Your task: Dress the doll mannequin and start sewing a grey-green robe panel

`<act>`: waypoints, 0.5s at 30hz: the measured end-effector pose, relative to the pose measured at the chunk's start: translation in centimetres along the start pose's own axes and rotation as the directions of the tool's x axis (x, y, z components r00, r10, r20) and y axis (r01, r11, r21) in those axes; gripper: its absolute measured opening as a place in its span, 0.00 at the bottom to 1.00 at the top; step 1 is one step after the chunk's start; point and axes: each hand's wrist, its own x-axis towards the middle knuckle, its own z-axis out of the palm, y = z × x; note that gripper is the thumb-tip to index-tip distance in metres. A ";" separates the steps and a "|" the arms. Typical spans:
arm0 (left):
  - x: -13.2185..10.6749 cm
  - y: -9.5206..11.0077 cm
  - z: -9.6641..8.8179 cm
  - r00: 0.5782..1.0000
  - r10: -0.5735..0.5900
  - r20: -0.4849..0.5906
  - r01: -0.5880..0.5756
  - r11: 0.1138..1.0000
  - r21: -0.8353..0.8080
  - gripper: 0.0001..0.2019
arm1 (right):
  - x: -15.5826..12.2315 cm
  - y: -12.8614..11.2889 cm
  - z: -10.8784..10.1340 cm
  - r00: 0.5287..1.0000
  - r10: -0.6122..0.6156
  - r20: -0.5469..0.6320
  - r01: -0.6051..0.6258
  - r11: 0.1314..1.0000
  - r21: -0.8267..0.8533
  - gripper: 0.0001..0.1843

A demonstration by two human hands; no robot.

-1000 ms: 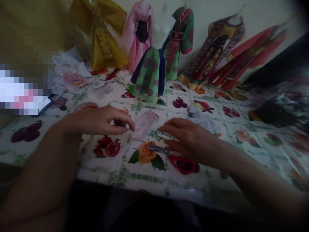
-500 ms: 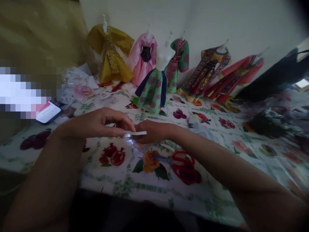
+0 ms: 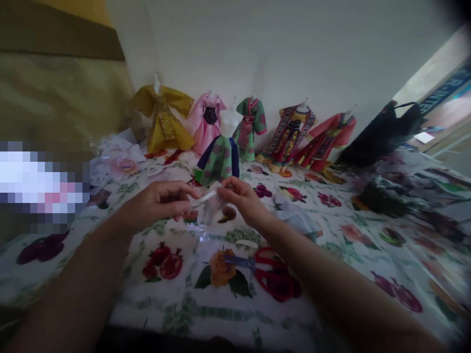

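Between my two hands a thin white strip (image 3: 206, 198) stretches above the table. My left hand (image 3: 166, 200) pinches its left end between thumb and fingers. At its other end, the closed fingers of my right hand (image 3: 239, 197) grip the strip. Just behind the hands stands a small dress form (image 3: 228, 122) with a bare white top and a green floral skirt (image 3: 218, 159) with dark blue panels. Scissors with red handles (image 3: 274, 274) lie nearer to me, blades pointing left. A short pale strip piece (image 3: 246, 243) rests just behind them.
Several dressed miniature forms stand along the wall, among them a yellow gown (image 3: 167, 122) and a pink one (image 3: 206, 122). Plastic packets (image 3: 119, 157) are heaped at the left. Dark bundled material (image 3: 386, 191) lies at the right, on the fruit-patterned tablecloth (image 3: 206, 309).
My right hand has drawn away to the right and turned, so the strip now spans both hands. The view has tilted upward, showing more wall.
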 end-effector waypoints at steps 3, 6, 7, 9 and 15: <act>0.4 0.0 1.1 0.998 -0.044 -0.035 0.042 0.997 -0.064 0.10 | -0.3 0.6 0.6 0.999 0.036 -0.033 -0.031 0.987 0.160 0.13; 0.6 0.2 2.2 0.996 -0.068 -0.053 0.063 0.994 -0.089 0.11 | -0.5 0.9 0.7 1.000 0.006 -0.030 0.000 0.982 0.189 0.12; 0.7 0.3 2.5 0.995 -0.074 -0.064 0.068 0.994 -0.086 0.11 | -0.5 1.0 0.7 0.999 -0.007 -0.036 0.014 0.982 0.189 0.11; 0.8 0.3 3.1 0.992 -0.083 -0.096 0.077 0.995 -0.069 0.10 | -0.6 1.1 0.7 0.999 -0.018 -0.047 0.026 0.981 0.194 0.10; 1.1 0.3 4.0 0.970 -0.086 -0.228 0.073 0.995 -0.066 0.07 | -1.1 1.1 1.3 0.999 -0.021 -0.024 0.026 0.972 0.234 0.11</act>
